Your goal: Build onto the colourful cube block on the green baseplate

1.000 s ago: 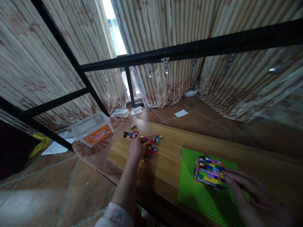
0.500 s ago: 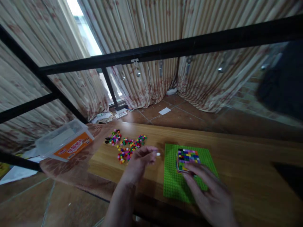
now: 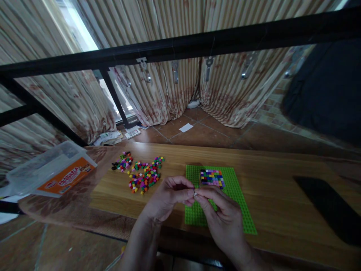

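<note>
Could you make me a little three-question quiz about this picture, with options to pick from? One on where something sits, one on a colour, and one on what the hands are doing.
1. Where does the multicoloured block stand?
A. On the green baseplate
B. Inside the clear plastic box
C. On the floor

2. What colour is the label on the clear plastic box?
A. Blue
B. Orange
C. Purple

3. What are the left hand and right hand doing?
A. Both lie flat on the table
B. Their fingertips meet around a small white piece
C. Both lift the box

Answers:
1. A, since the block sits on the far part of the green plate.
2. B, since the box's side shows an orange panel.
3. B, since the thumbs and fingers pinch together at a tiny pale piece above the plate's near edge.
</note>
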A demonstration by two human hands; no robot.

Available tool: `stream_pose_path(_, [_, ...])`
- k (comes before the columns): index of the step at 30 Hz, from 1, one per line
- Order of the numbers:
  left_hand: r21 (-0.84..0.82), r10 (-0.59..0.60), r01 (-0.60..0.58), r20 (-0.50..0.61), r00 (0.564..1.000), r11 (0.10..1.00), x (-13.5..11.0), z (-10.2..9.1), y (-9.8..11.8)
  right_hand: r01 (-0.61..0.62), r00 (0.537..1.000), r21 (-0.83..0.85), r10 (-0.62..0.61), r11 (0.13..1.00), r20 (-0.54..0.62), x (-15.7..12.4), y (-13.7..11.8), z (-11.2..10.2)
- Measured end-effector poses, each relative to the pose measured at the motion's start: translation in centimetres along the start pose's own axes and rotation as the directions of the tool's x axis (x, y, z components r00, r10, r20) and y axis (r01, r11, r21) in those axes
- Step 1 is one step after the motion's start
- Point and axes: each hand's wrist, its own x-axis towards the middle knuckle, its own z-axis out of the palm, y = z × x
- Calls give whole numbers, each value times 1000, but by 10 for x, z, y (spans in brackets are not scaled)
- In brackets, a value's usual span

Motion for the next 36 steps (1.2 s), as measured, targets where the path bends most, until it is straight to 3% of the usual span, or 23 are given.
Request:
stream_pose_path(7, [-25, 15, -14, 44, 999, 1000, -8, -7, 10, -115, 991, 78, 120, 990, -52, -1, -13, 14])
stream_pose_path(10, [-82, 103, -109, -71, 992, 991, -10, -22, 18, -153, 987, 82, 157, 985, -42, -2, -13, 25])
stream_pose_path(12, [-115, 193, -220, -210, 959, 969, -12, -37, 25, -162, 987, 40, 162, 986, -8, -5, -9, 36])
stream_pose_path(17, [-91, 347, -441, -485, 803, 893, -23, -75, 39, -127, 981, -202, 153, 971, 122, -9, 10, 71])
stream_pose_path(20, [-16, 373, -463, -568, 734, 886, -27, -86, 40, -107, 977, -279, 153, 954, 148, -5, 24, 95])
stream_pose_path(24, [125, 378, -386, -610, 697, 914, -29, -93, 39, -110, 978, -303, 157, 947, 136, 7, 38, 124])
stream_pose_path(27, [205, 404, -351, -556, 726, 914, -30, -93, 38, -128, 980, -291, 165, 948, 108, 15, 43, 138])
stream_pose_path(30, [255, 423, -342, -430, 798, 905, -28, -87, 37, -142, 985, -260, 163, 955, 64, 18, 39, 137])
stream_pose_path(34, [324, 440, -360, -222, 870, 875, -20, -70, 28, -134, 991, -225, 136, 965, -3, 10, 20, 107])
stream_pose_path(36, [363, 446, -371, -148, 882, 855, -12, -56, 20, -139, 987, -212, 118, 967, -109, 4, 9, 83])
